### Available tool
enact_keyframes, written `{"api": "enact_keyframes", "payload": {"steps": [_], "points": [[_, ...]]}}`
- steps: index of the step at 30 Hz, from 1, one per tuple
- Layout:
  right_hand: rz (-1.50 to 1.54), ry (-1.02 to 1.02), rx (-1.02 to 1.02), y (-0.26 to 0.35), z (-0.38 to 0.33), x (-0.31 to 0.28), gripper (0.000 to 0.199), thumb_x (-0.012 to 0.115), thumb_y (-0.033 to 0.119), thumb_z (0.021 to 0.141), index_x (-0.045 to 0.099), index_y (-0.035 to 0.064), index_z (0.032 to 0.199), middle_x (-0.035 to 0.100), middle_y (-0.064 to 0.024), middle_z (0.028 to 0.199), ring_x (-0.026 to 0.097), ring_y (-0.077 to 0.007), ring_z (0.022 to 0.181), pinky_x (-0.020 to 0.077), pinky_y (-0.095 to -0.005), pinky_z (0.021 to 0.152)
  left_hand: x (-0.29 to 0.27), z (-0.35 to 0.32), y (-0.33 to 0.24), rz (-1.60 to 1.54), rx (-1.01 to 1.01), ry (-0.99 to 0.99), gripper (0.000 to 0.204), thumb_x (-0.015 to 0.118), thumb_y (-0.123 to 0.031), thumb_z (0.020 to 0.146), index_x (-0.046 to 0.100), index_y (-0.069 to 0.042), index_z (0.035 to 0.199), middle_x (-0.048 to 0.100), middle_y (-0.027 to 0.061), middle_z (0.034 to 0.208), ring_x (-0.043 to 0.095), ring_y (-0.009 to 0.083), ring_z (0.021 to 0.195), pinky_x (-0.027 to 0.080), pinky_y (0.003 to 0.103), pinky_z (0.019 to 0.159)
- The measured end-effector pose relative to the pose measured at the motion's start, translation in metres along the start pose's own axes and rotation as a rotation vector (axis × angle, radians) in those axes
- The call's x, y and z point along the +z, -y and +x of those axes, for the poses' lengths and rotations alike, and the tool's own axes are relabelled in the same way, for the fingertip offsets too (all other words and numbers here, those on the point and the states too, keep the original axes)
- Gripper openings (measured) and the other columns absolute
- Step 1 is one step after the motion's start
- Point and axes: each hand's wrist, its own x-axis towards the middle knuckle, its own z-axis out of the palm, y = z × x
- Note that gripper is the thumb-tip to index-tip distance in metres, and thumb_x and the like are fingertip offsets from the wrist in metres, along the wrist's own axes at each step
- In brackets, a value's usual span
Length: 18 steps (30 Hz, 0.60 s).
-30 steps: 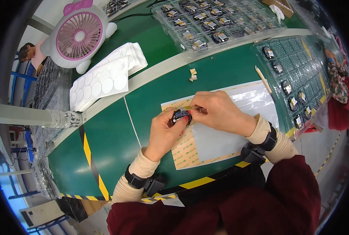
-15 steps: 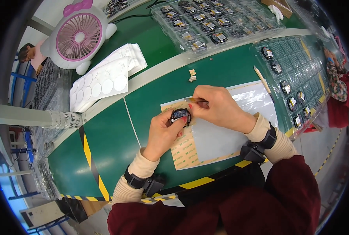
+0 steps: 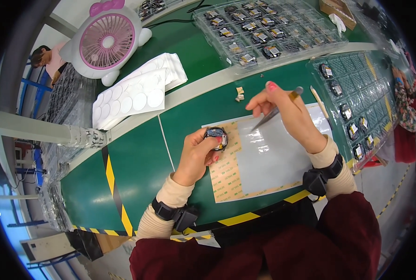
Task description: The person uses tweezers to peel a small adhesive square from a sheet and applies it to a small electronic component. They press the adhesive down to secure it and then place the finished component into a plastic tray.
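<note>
My left hand (image 3: 195,157) is closed round a small round black device (image 3: 216,135) with an exposed circuit board, its thumb across the face. Off to its right, my right hand (image 3: 289,116) holds tweezers (image 3: 269,117) resting across the palm, the pointed end angled down to the left. Fingers of that hand are partly curled, with the thumb raised. Beneath both hands lies a sheet with a tan printed strip (image 3: 226,179) on the left and a glossy grey-white area (image 3: 268,163) on the right.
Clear plastic trays with round modules stand at the back (image 3: 264,56) and right (image 3: 329,100). Small tan scraps (image 3: 239,93) and a pale pointed stick (image 3: 319,101) lie nearby. White sheets with circles (image 3: 128,100) and a pink-white fan (image 3: 107,42) are left. A person (image 3: 53,60) sits far left.
My right hand has moved away from the device to the right, turning so the tweezers now point down-left. My left hand keeps the device in nearly the same place. The view has shifted slightly.
</note>
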Motion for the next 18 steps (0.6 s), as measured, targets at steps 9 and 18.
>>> {"api": "enact_keyframes", "payload": {"steps": [9, 18], "points": [[-0.576, -0.119, -0.695, -0.003, -0.012, 0.014, 0.021, 0.048, 0.016, 0.09, 0.06, -0.0012, 0.093, 0.056, -0.0077, 0.075, 0.053, -0.0195, 0.06, 0.0423, -0.029, 0.057, -0.003, 0.0, 0.003, -0.097, 0.035, -0.004, 0.012, 0.05, -0.003, 0.081, 0.058, 0.002, 0.088, 0.057, 0.0037, 0.07, 0.044, 0.0057, 0.047, 0.03, 0.019, 0.04], [-0.543, -0.01, -0.409, -0.024, -0.021, 0.042, 0.018, 0.062, -0.004, 0.071, 0.061, 0.0016, 0.088, 0.055, -0.008, 0.073, 0.054, -0.0215, 0.055, 0.0426, -0.0274, 0.048, 0.007, 0.0, 0.006, 0.171, 0.113, -0.016, 0.009, 0.056, -0.002, 0.08, 0.061, 0.002, 0.086, 0.057, 0.0022, 0.067, 0.047, 0.0034, 0.05, 0.033, 0.018, 0.042]]}}
